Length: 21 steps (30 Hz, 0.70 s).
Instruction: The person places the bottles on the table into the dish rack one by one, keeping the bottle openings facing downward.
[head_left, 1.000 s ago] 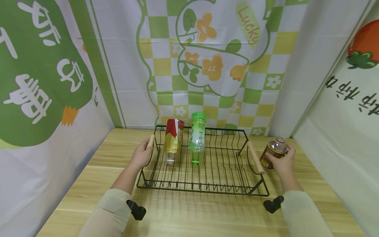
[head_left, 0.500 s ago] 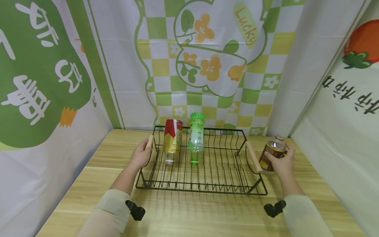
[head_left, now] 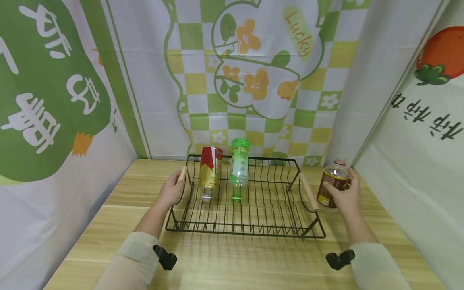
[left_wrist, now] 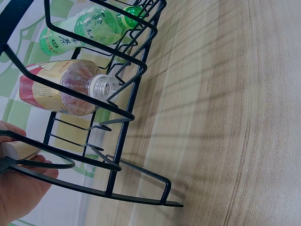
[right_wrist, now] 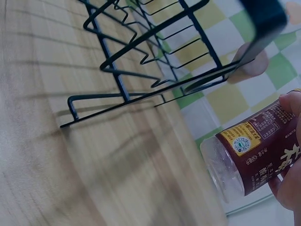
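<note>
My left hand [head_left: 171, 189] grips the left wooden handle [head_left: 183, 173] of a black wire dish rack [head_left: 246, 233]. Just right of the rack, my right hand [head_left: 346, 195] holds a clear plastic bottle [head_left: 330, 183] with a brown label, thumb across its front and its neck upward. Its clear base and yellow label panel show in the right wrist view, with the fingers partly cut off by the frame. Two bottles lean neck down in the rack: one with a red and gold label [head_left: 210, 169], and a green one [head_left: 239, 165] to its right.
The rack's right wooden handle [head_left: 308, 191] stands between the rack and the brown-labelled bottle. All this is on a light wooden table [head_left: 232, 266]. A patterned cloth [head_left: 261, 133] hangs close behind it, and white printed cloths close off both sides.
In my right hand, the brown-labelled bottle has tipped to a more upright stance, its neck rising in view. My left hand stays on the handle; the rack and its two bottles hold their places.
</note>
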Each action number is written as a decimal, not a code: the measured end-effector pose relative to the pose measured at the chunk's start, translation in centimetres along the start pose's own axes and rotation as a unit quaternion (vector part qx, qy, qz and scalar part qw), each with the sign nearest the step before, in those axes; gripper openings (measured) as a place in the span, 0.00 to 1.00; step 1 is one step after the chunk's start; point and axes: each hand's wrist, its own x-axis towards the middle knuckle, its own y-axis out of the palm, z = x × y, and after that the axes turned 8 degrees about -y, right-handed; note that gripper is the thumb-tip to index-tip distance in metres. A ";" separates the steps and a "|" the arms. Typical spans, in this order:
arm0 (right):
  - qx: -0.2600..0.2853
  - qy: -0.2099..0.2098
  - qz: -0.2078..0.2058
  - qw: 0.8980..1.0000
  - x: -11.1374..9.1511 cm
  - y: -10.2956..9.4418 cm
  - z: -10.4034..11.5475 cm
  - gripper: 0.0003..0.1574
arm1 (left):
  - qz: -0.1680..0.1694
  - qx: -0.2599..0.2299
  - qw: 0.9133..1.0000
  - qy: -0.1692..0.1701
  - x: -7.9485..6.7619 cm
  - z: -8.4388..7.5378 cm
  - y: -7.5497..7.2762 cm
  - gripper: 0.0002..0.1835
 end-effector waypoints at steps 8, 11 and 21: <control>-0.021 -0.023 0.013 0.999 -0.1 -0.3 1.9 0.63 | -0.001 -0.001 1.000 -0.003 -0.1 0.0 0.0 0.31; -0.026 -0.025 0.015 0.999 -0.1 -0.4 2.4 0.62 | -0.003 0.001 1.000 -0.004 -0.1 -0.1 0.0 0.31; -0.024 -0.061 0.025 0.998 -0.2 -0.4 4.2 0.62 | -0.001 0.003 1.000 -0.002 -0.1 -0.2 -0.1 0.31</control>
